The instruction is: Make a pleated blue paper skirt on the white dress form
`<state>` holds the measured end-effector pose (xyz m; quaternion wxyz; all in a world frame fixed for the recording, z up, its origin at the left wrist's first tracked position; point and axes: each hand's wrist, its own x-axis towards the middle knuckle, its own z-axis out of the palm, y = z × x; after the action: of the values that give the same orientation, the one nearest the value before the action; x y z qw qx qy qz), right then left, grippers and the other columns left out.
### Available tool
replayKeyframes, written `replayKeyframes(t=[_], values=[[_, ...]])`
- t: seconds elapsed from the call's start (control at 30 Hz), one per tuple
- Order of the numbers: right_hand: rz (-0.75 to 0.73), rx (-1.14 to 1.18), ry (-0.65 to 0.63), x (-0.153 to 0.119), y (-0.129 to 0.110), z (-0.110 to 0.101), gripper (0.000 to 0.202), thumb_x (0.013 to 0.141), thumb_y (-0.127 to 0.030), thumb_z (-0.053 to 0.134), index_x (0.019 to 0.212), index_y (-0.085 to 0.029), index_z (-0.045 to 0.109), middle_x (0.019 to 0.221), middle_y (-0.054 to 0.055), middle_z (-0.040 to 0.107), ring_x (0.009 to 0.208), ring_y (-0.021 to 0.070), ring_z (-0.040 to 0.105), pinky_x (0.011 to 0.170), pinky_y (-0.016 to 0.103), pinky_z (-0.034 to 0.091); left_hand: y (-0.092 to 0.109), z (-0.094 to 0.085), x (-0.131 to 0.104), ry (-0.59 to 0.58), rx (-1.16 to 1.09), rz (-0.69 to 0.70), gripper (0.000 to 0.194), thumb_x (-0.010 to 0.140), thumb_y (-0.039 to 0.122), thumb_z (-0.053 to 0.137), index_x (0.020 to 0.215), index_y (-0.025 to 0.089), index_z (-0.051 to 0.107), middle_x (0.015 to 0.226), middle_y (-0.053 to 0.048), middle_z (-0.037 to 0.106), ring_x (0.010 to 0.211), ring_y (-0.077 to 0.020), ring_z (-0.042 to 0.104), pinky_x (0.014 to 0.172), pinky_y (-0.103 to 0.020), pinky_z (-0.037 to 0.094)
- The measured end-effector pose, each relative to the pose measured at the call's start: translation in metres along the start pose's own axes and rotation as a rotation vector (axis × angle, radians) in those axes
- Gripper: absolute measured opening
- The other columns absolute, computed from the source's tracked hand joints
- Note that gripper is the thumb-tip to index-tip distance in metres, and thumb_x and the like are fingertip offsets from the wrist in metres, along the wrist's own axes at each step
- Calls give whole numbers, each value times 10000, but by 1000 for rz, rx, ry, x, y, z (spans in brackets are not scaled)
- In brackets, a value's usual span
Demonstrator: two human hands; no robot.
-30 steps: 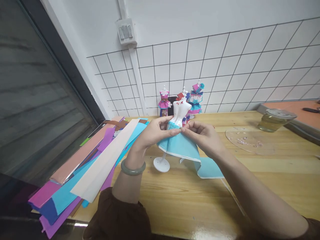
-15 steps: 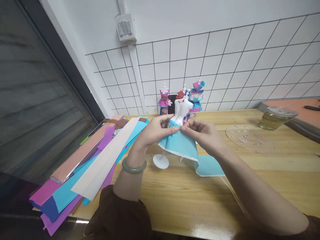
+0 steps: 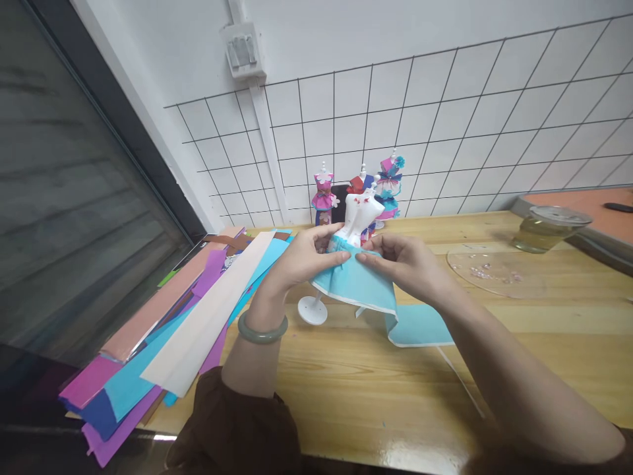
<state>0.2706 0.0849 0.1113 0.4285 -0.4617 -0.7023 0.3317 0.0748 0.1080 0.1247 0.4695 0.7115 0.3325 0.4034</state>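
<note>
A small white dress form (image 3: 361, 212) with red specks on its chest leans to the right, its round base (image 3: 312, 311) lifted or tilted. Light blue crepe paper (image 3: 361, 282) with a white edge wraps its waist like a skirt, and the strip trails right onto the table. My left hand (image 3: 309, 257) is closed at the waist, thumb pressing the gathered paper against the form. On the other side, my right hand (image 3: 403, 260) pinches the paper's upper edge between thumb and fingers. The fingers behind the form are partly hidden.
Sheets of coloured crepe paper (image 3: 212, 316) are piled at left. Behind stand dressed mini forms, one in pink (image 3: 324, 191), another in blue and pink (image 3: 390, 188). A clear plate (image 3: 487, 274) with small beads and a lidded cup (image 3: 548, 231) are at right.
The dress form tilts a little more to the right, and its base has shifted slightly left and up. My right hand's pinch has moved slightly along the paper's edge.
</note>
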Motion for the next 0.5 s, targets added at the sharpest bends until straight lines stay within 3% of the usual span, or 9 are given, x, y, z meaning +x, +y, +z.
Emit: replayKeyframes(t=[0.23,0.5], values=[[-40,-76,3,-6,-7,-2,309,776,-497,613,788,-190,647,697,38,644,591,151,541,484,269,393,-1,0,1,40,38,0,594,697,292,729,1251,169,554,1217,-126,609,1094,-262,562,867,-392,472],[-81,34,-46,-6,-7,-1,325,759,-501,641,832,-186,676,780,54,677,675,171,580,565,286,456,1,2,0,29,4,7,580,673,282,752,1213,172,574,1168,-117,632,1040,-244,587,841,-376,480]])
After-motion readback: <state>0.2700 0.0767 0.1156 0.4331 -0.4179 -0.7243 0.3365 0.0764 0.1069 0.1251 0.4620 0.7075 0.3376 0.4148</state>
